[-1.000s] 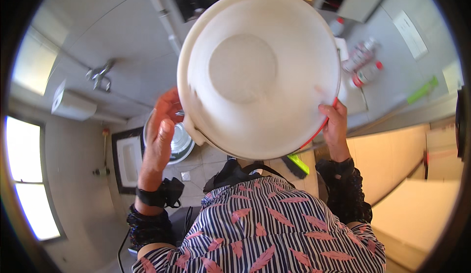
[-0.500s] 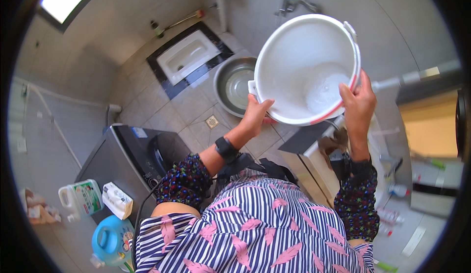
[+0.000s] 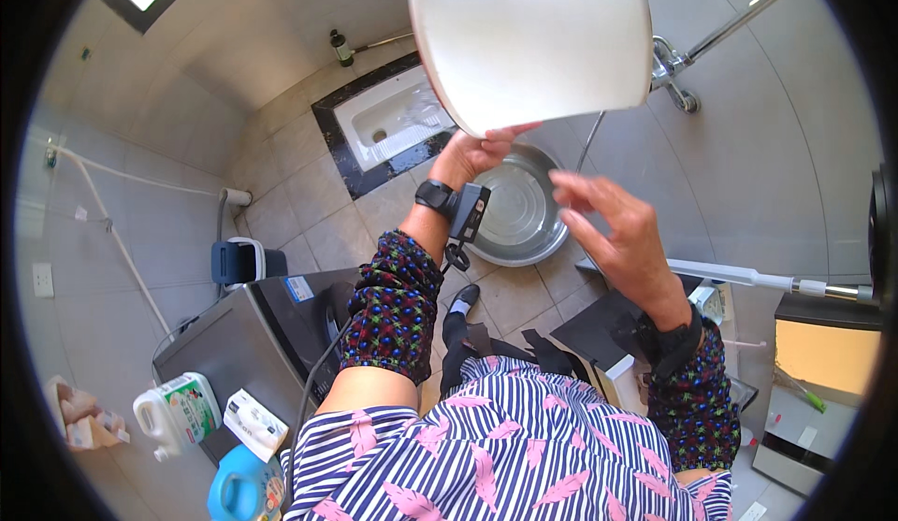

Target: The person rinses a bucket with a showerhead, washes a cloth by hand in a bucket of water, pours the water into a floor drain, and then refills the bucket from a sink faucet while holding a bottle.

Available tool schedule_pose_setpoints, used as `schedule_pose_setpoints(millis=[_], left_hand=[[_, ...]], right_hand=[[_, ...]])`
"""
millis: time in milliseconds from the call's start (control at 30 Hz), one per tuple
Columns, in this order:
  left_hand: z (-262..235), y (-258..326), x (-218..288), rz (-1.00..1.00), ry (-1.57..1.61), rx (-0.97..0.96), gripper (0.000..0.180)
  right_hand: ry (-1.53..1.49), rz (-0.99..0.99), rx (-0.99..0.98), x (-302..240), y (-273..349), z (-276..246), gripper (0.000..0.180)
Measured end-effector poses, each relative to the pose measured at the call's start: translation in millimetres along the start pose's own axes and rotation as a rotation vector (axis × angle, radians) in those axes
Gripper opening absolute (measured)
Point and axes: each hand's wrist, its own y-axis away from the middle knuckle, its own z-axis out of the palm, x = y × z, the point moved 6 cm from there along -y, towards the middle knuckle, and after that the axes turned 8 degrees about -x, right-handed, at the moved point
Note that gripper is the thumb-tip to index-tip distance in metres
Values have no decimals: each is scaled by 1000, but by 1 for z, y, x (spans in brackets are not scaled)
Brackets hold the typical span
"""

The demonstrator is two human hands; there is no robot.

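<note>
A white bucket is tipped away from me over the floor near the squat toilet, so its pale outside faces me and its inside is hidden. My left hand is closed on the bucket's edge at the lower left. Apart from the bucket, my right hand hangs in the air with fingers and thumb apart, holding nothing. Beneath both hands a round metal basin stands on the tiled floor. Wet streaks show in the white squat toilet, beside the bucket.
A grey washing machine stands at the left, with a white jug, a tissue pack and a blue bottle near it. At the right are a wall tap, a white pole and a cabinet.
The bucket has swung forward and left, turning its mouth away from me. My right hand has let go of it and dropped back. I have moved closer to the toilet.
</note>
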Motion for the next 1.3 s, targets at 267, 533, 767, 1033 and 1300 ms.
schedule_pose_setpoints(millis=[267, 533, 767, 1033, 1300], left_hand=[[57, 56, 225, 98, -461, 22, 33], [330, -148, 430, -538, -1670, -470, 43], [233, -60, 270, -1062, -1588, -517, 55], [50, 71, 115, -1433, -1733, -509, 56], [-51, 73, 41, -1726, -1571, -65, 37]], right_hand=[[-659, 452, 339, 71, -46, 78, 33], [-689, 466, 1495, 9, -350, 79, 27], [-681, 381, 2424, -44, -238, 296, 25], [-111, 579, 2752, -118, -85, 429, 47], [-429, 691, 2725, -51, 57, 423, 33]])
